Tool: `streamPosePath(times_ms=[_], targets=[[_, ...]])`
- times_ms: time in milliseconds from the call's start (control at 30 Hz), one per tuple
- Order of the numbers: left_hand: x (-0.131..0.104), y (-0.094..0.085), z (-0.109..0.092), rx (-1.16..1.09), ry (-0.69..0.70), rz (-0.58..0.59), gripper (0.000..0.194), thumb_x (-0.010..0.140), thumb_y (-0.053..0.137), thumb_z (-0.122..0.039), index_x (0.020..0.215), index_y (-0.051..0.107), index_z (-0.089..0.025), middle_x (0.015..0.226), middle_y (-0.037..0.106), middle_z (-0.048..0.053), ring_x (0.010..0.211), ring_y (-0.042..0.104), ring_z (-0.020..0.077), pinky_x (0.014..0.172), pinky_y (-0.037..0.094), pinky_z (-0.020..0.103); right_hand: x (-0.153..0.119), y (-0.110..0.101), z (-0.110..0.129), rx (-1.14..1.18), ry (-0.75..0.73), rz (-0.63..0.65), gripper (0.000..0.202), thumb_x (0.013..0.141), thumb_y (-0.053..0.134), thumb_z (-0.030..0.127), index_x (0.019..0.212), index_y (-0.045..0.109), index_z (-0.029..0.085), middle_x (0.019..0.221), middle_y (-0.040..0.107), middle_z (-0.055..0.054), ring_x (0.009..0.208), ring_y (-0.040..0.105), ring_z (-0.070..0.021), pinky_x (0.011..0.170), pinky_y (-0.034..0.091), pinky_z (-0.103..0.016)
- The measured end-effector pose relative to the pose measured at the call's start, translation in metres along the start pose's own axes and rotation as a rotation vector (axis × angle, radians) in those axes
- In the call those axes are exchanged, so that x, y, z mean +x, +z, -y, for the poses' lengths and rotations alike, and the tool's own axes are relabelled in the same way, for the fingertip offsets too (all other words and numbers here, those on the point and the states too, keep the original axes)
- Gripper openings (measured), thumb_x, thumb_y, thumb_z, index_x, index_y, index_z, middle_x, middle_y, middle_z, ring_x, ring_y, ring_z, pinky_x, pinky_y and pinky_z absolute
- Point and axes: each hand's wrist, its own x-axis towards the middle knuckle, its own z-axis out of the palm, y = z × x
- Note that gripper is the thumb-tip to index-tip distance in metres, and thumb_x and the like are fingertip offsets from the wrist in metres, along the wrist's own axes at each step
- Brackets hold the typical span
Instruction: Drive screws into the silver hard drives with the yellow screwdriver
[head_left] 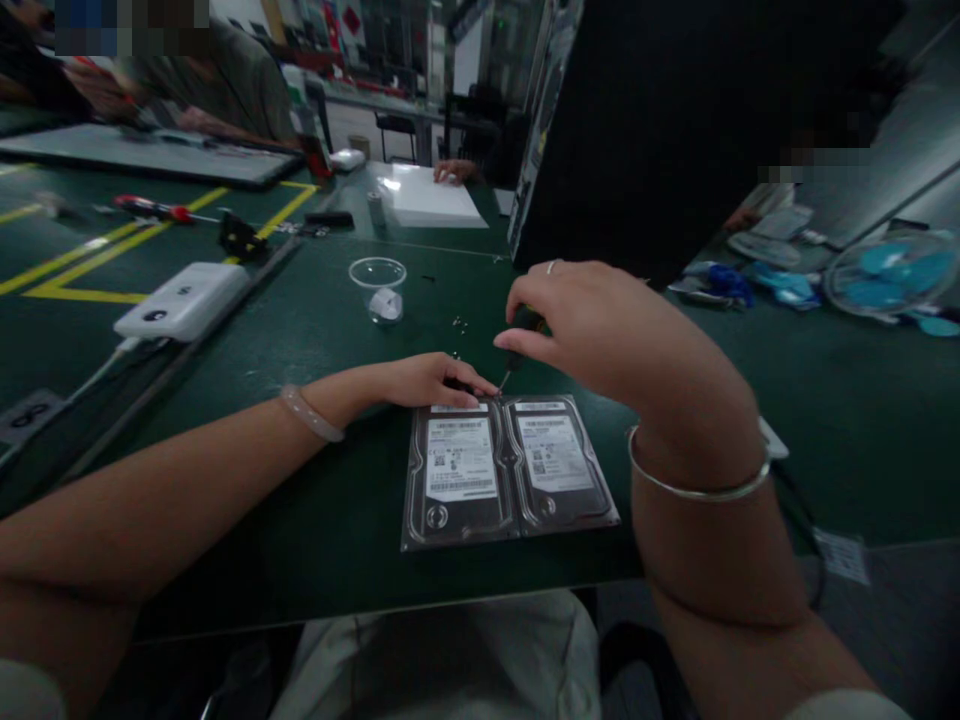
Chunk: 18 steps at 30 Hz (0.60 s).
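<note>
Two hard drives lie side by side on the green table, labels up: the left drive [459, 480] and the right drive [559, 465]. My right hand [562, 310] is closed round the dark handle of a screwdriver [513, 362], whose thin shaft slants down to the far edge where the drives meet. My left hand [442, 380] rests at the far edge of the left drive, its fingers stretched out and apart, with a fingertip beside the screwdriver tip. Several tiny screws [460, 323] lie on the table beyond the drives.
A clear plastic cup [378, 290] stands beyond my left hand. A large black panel [637, 130] rises behind my right hand. At the left are a white power bank [182, 303] and a red screwdriver [154, 209]. Other people sit across the table.
</note>
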Motion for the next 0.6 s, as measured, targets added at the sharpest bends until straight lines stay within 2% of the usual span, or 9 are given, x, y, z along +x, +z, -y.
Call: streamPosePath(times_ms=[133, 300, 367, 500, 600], targets=[[0.0, 0.0, 0.001, 0.009, -0.016, -0.004, 0.041, 0.093, 0.062, -0.036, 0.132, 0.065, -0.024, 0.129, 0.069, 0.003, 0.116, 0.064, 0.0178, 0.099, 0.045, 0.028, 0.009, 0.006, 0.008, -0.02, 0.083, 0.006, 0.034, 0.097, 0.054, 0.043, 0.103, 0.069, 0.013, 0.095, 0.071, -0.012, 0.095, 0.067, -0.0289, 0.08, 0.049, -0.04], [0.0, 0.0, 0.0, 0.001, -0.019, -0.004, 0.041, 0.093, 0.062, -0.035, 0.132, 0.065, -0.023, 0.13, 0.069, 0.004, 0.115, 0.064, 0.0186, 0.099, 0.045, 0.029, 0.017, 0.011, 0.003, -0.011, 0.196, -0.007, 0.039, 0.095, 0.054, 0.048, 0.096, 0.07, 0.013, 0.088, 0.071, -0.015, 0.092, 0.068, -0.0334, 0.077, 0.049, -0.044], [0.0, 0.0, 0.001, -0.007, -0.022, -0.004, 0.041, 0.093, 0.062, -0.035, 0.132, 0.065, -0.024, 0.13, 0.069, 0.003, 0.115, 0.064, 0.0186, 0.099, 0.045, 0.028, 0.016, 0.011, -0.001, 0.008, 0.127, 0.003, 0.033, 0.095, 0.054, 0.044, 0.096, 0.068, 0.014, 0.088, 0.07, -0.013, 0.089, 0.067, -0.0318, 0.074, 0.047, -0.042], [0.0, 0.0, 0.003, -0.006, -0.035, -0.001, 0.041, 0.093, 0.062, -0.036, 0.132, 0.065, -0.026, 0.129, 0.07, 0.002, 0.112, 0.065, 0.0181, 0.096, 0.045, 0.028, 0.009, 0.009, -0.008, 0.102, -0.102, 0.019, 0.021, 0.094, 0.057, 0.032, 0.107, 0.062, 0.016, 0.097, 0.068, -0.008, 0.09, 0.064, -0.0243, 0.076, 0.044, -0.036], [0.0, 0.0, 0.002, -0.022, -0.036, 0.013, 0.041, 0.093, 0.062, -0.036, 0.133, 0.065, -0.025, 0.129, 0.07, 0.002, 0.111, 0.066, 0.0175, 0.096, 0.045, 0.027, 0.006, 0.008, -0.011, 0.191, -0.174, 0.038, 0.02, 0.093, 0.06, 0.026, 0.111, 0.059, 0.018, 0.104, 0.065, -0.006, 0.095, 0.062, -0.0214, 0.08, 0.043, -0.034]])
